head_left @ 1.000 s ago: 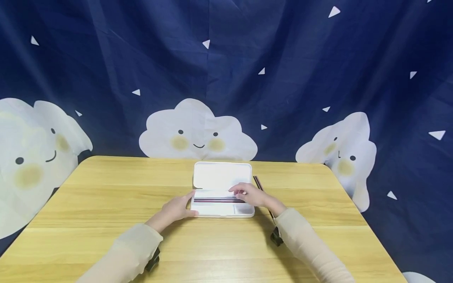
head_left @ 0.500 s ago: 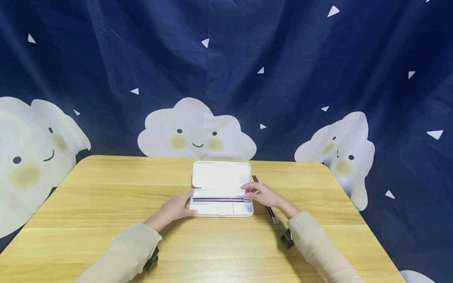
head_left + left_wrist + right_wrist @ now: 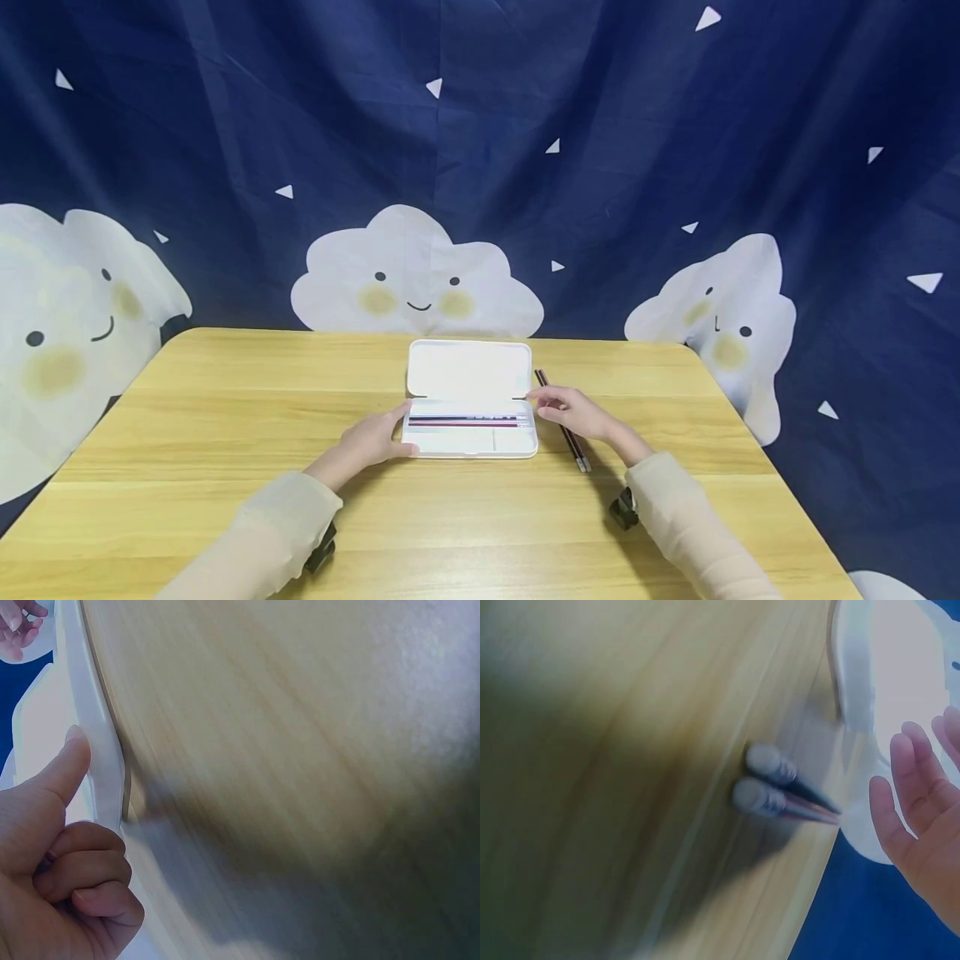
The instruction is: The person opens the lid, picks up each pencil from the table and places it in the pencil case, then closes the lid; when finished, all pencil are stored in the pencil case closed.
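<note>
A white pencil case (image 3: 457, 443) lies with its lid (image 3: 469, 369) folded back on the table. Dark and reddish pencils (image 3: 465, 422) lie lengthwise in its tray. My left hand (image 3: 369, 442) grips the case's left end, thumb at the front corner; in the left wrist view the thumb (image 3: 67, 761) lies on the rim and the other fingers are curled. At the case's right end, my right hand (image 3: 577, 412) has loosely bent fingers and holds nothing, its fingertips close to the hinge corner. Two pencils (image 3: 577, 454) with pale eraser ends lie beside the case, partly beneath this hand.
The wooden table (image 3: 225, 400) runs back to a dark blue curtain (image 3: 480, 150) printed with white clouds. Dark wrist cameras sit under both sleeves, the right one (image 3: 624, 508) near the tabletop.
My right hand has moved right, from over the case's tray to its right end, uncovering the pencils inside and more of the two outside. My left hand stays on the case.
</note>
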The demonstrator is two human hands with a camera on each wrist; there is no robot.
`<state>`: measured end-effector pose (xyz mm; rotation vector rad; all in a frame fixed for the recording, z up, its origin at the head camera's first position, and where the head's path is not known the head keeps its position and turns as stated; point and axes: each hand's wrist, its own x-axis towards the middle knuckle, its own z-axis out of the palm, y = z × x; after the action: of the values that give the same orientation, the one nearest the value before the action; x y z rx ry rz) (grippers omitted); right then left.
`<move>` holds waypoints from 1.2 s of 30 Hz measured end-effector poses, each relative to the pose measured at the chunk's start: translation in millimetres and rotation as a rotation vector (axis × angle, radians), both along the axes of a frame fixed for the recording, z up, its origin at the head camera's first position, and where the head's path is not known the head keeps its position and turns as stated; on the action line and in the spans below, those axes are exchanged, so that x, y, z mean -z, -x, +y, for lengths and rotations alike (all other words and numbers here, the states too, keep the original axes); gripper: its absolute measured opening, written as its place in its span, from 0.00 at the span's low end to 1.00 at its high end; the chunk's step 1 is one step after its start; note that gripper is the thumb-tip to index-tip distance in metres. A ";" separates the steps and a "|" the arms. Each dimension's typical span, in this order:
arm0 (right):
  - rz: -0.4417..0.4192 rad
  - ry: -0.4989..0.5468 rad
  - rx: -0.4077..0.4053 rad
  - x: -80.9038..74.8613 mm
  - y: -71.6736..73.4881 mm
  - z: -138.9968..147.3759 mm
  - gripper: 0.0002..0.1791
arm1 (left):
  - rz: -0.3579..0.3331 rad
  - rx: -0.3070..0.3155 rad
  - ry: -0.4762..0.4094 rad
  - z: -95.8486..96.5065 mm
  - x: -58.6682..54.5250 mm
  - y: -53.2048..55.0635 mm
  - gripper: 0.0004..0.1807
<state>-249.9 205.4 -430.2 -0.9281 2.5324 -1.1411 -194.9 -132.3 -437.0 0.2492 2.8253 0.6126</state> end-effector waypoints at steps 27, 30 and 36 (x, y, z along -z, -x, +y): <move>-0.190 -0.167 0.026 12.7 6.7 43.4 0.31 | 0.004 0.009 -0.015 -0.6 1.0 1.7 0.45; -0.199 -0.170 0.027 14.3 8.1 43.7 0.32 | -0.001 0.005 -0.009 -0.5 0.9 1.5 0.45; -0.174 -0.202 0.067 13.7 8.2 42.2 0.31 | -0.002 0.007 -0.012 -1.1 0.5 1.7 0.45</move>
<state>-258.1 247.6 -443.9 -0.6684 2.4958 -0.9174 -196.6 -133.5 -437.5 0.2599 2.8189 0.6277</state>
